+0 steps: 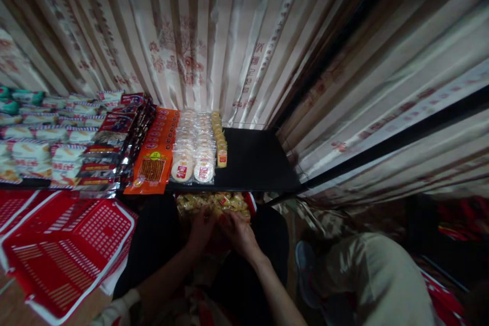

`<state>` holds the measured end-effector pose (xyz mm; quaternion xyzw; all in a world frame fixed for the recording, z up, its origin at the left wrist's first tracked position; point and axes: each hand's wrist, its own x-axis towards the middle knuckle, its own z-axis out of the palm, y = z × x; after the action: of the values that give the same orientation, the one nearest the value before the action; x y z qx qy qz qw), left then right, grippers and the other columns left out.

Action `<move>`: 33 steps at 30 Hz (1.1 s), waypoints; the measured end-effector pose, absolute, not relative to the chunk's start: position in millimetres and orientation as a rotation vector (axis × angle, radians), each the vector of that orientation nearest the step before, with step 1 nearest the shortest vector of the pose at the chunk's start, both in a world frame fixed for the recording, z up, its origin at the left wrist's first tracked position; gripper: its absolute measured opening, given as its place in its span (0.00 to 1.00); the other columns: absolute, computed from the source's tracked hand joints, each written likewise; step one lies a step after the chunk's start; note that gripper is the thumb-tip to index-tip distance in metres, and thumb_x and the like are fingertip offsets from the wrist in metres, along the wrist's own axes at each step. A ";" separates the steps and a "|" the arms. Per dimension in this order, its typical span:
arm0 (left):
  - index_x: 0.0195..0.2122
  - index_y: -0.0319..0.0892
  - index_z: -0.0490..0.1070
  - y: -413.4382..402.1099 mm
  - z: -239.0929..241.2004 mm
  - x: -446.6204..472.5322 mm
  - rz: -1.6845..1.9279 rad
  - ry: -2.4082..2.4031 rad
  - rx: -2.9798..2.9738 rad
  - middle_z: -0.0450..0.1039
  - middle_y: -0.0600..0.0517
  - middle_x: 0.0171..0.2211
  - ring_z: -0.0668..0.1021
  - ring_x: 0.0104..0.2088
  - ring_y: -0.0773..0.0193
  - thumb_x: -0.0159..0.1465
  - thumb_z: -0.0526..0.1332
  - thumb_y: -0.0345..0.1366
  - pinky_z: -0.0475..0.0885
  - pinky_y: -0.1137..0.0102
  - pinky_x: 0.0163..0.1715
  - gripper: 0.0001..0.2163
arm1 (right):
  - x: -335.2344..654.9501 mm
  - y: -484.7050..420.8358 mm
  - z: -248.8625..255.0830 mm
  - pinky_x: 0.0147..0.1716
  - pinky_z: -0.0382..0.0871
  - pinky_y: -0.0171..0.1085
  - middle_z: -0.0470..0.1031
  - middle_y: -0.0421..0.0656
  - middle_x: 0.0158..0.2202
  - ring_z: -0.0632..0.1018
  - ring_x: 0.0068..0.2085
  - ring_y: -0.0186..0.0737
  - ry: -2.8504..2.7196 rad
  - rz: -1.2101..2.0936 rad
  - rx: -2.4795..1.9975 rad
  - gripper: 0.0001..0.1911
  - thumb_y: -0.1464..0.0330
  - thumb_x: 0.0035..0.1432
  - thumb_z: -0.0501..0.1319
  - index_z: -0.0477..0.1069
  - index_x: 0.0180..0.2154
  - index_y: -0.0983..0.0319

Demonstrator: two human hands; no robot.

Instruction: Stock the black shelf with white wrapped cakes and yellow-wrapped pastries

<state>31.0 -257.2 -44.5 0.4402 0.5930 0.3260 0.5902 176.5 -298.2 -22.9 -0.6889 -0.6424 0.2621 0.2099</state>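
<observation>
Between my knees is a red basket [252, 205] filled with small yellow snack packets [231, 198] in clear wrap. My left hand [201, 228] reaches into it, its fingers curled down on the packets. Close beside it, my right hand [241, 234] is also bent over the packets with its fingers closed. The fingertips of both hands are partly hidden and dim. On the black shelf [255, 160] just above stands a narrow row of yellow packets [220, 140]. Left of it are two rows of round white crackers [193, 150] in clear wrap.
Orange snack bags [153, 158], dark red packets [114, 132] and white bread packs [64, 158] line the shelf's left part. An empty red basket [72, 249] lies at lower left. Another person's leg [378, 275] is close on my right. A printed curtain [183, 35] hangs behind.
</observation>
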 end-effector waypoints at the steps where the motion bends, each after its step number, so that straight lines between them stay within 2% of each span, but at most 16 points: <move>1: 0.47 0.37 0.68 -253.4 -40.6 30.9 0.779 1.360 1.018 0.73 0.42 0.46 0.74 0.48 0.55 0.53 0.60 0.38 0.65 0.62 0.51 0.20 | 177.7 -296.5 -17.9 0.46 0.69 0.41 0.71 0.48 0.45 0.74 0.47 0.44 -1.764 0.725 -1.874 0.21 0.71 0.51 0.58 0.67 0.49 0.60; 4: 0.43 0.38 0.70 -244.4 -30.2 32.3 0.841 1.291 0.989 0.75 0.43 0.44 0.75 0.46 0.54 0.51 0.62 0.37 0.67 0.61 0.49 0.18 | 180.7 -291.1 -4.6 0.47 0.69 0.41 0.71 0.45 0.46 0.74 0.47 0.42 -1.702 0.731 -1.744 0.23 0.71 0.51 0.58 0.66 0.51 0.58; 8: 0.47 0.37 0.68 -237.7 -19.3 36.9 0.907 1.215 0.820 0.75 0.45 0.39 0.77 0.38 0.58 0.49 0.63 0.37 0.72 0.64 0.41 0.23 | 182.9 -283.9 2.1 0.49 0.68 0.44 0.71 0.46 0.46 0.73 0.48 0.45 -1.470 0.692 -1.704 0.24 0.66 0.48 0.62 0.67 0.50 0.57; 11: 0.48 0.38 0.66 -237.1 -11.3 41.2 0.971 1.112 0.713 0.75 0.47 0.37 0.77 0.35 0.62 0.48 0.63 0.36 0.73 0.68 0.36 0.24 | 181.3 -279.1 -1.8 0.42 0.72 0.43 0.73 0.47 0.43 0.76 0.42 0.44 -1.094 0.824 -1.654 0.26 0.61 0.45 0.65 0.68 0.48 0.60; 14: 0.45 0.39 0.67 -240.4 -4.6 46.1 1.005 1.046 0.674 0.75 0.48 0.37 0.77 0.34 0.62 0.48 0.64 0.36 0.73 0.68 0.36 0.22 | 176.5 -275.0 -6.1 0.37 0.74 0.40 0.76 0.43 0.35 0.78 0.36 0.42 -0.748 1.036 -1.487 0.28 0.58 0.43 0.66 0.67 0.46 0.60; 17: 0.41 0.39 0.69 -244.9 -0.9 52.4 1.030 1.034 0.660 0.75 0.48 0.37 0.77 0.38 0.60 0.47 0.65 0.37 0.72 0.67 0.39 0.19 | 171.2 -271.2 -5.7 0.37 0.74 0.40 0.76 0.41 0.32 0.79 0.34 0.41 -0.508 1.092 -1.377 0.31 0.58 0.41 0.68 0.65 0.47 0.60; 21: 0.37 0.39 0.69 -244.4 0.6 63.0 1.071 1.063 0.665 0.76 0.49 0.35 0.77 0.37 0.61 0.44 0.67 0.39 0.71 0.68 0.39 0.19 | 167.4 -264.0 -2.2 0.36 0.73 0.38 0.76 0.41 0.34 0.78 0.35 0.39 -0.402 1.030 -1.319 0.27 0.60 0.40 0.69 0.66 0.43 0.60; 24: 0.40 0.40 0.67 -237.5 0.8 70.1 1.028 1.079 0.720 0.75 0.50 0.33 0.77 0.33 0.63 0.47 0.66 0.40 0.71 0.70 0.34 0.20 | 168.6 -255.6 -1.9 0.36 0.73 0.35 0.77 0.41 0.34 0.78 0.35 0.38 -0.473 0.998 -1.306 0.23 0.62 0.39 0.69 0.67 0.39 0.60; 26: 0.41 0.40 0.66 -231.8 -0.2 73.2 0.996 1.091 0.779 0.75 0.49 0.34 0.76 0.33 0.63 0.49 0.64 0.39 0.71 0.70 0.33 0.19 | 172.2 -247.4 -2.2 0.36 0.73 0.35 0.77 0.41 0.34 0.78 0.35 0.37 -0.544 0.988 -1.321 0.22 0.62 0.41 0.68 0.68 0.40 0.60; 29: 0.43 0.39 0.65 -226.4 -4.6 74.6 0.999 1.159 0.874 0.73 0.47 0.39 0.76 0.36 0.62 0.51 0.62 0.36 0.72 0.68 0.38 0.18 | 180.7 -229.6 -1.5 0.38 0.73 0.38 0.76 0.43 0.36 0.77 0.36 0.39 -0.659 0.949 -1.356 0.24 0.62 0.44 0.65 0.67 0.45 0.60; 33: 0.46 0.40 0.65 -226.4 -11.4 73.7 1.119 1.297 1.195 0.70 0.44 0.46 0.75 0.44 0.59 0.56 0.56 0.34 0.68 0.61 0.49 0.15 | 190.9 -198.3 -0.8 0.41 0.72 0.40 0.75 0.45 0.40 0.76 0.40 0.40 -0.866 0.891 -1.393 0.24 0.61 0.47 0.61 0.67 0.48 0.60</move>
<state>73.7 -226.4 -11.4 0.4947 0.5368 0.4634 0.5024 190.9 -198.3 -0.8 -0.5997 -0.3730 0.3835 0.5951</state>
